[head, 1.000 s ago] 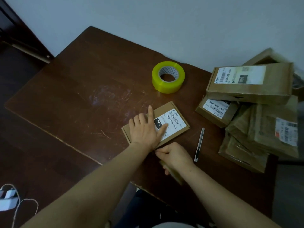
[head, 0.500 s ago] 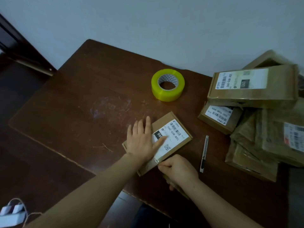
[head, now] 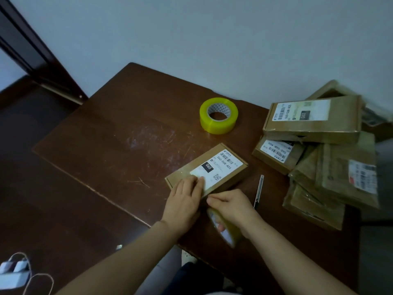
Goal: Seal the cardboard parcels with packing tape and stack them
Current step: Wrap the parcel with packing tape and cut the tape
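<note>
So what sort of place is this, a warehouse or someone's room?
Probably a small room at home or in an office, used for packing post: a worn wooden table against a bare wall, a heap of labelled cardboard parcels, and a roll of yellow tape.

- On my feed the table (head: pixel 110 128) is dark reddish-brown, with a pale patch of scratches.
- The tape roll (head: pixel 217 127) is translucent yellow-green, and its core is white with a dark print.
- The second tape roll (head: pixel 225 232) looks yellowish and clear.
- The parcel (head: pixel 187 167) is plain tan cardboard. Its label (head: pixel 222 169) is white with black barcode, QR code and a black block reading 060 in white.
- The piled parcels (head: pixel 314 128) are tan with white labels. I see red on one label.
</note>
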`<state>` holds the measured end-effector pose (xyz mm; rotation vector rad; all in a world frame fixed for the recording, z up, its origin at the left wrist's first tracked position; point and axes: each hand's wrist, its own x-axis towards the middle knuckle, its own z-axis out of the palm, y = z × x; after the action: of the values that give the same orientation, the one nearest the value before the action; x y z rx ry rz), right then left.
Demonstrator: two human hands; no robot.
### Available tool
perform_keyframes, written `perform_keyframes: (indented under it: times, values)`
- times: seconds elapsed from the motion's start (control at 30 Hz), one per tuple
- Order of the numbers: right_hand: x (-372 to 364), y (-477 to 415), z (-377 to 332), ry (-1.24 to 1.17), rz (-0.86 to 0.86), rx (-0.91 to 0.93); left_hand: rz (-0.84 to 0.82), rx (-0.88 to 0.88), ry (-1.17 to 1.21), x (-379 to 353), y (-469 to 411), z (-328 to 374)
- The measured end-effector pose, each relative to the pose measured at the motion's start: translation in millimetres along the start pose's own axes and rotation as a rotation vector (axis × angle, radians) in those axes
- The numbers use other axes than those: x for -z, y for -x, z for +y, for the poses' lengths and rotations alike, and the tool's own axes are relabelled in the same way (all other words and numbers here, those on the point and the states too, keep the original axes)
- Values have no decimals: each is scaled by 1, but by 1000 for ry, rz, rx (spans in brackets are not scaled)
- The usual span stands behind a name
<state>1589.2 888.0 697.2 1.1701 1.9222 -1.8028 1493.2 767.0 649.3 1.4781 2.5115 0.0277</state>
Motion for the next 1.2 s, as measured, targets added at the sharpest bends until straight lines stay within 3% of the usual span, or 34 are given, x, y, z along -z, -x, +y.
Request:
perform_keyframes:
  times: [0.17, 0.27, 0.5, 0.63, 0.8, 0.9, 1.03, 1.2]
  values:
    - [14, 25, -21, -140, -39, 148, 96, -42, 267, 27, 2, -6]
    - [19, 35, -20, -164, -15, 237, 16, -38, 402, 40, -3, -10]
    - [13, 27, 6, -125, 149, 180, -82, 39, 636, 51, -22, -14]
    - [10, 12, 14, -220, 152, 125, -143, 57, 700, 53, -29, -17]
    - [3, 1, 14, -255, 110, 66, -389, 143, 480, 71, -43, -10]
    - [4, -1, 13, -318, 92, 71, -242, 190, 282, 68, -53, 20]
    - [3, 2, 13, -339, 59, 130, -1, 118, 56, 49, -59, 38]
    - [7, 10, 24, -346, 0, 122, 44, -3, -13, 48, -68, 22]
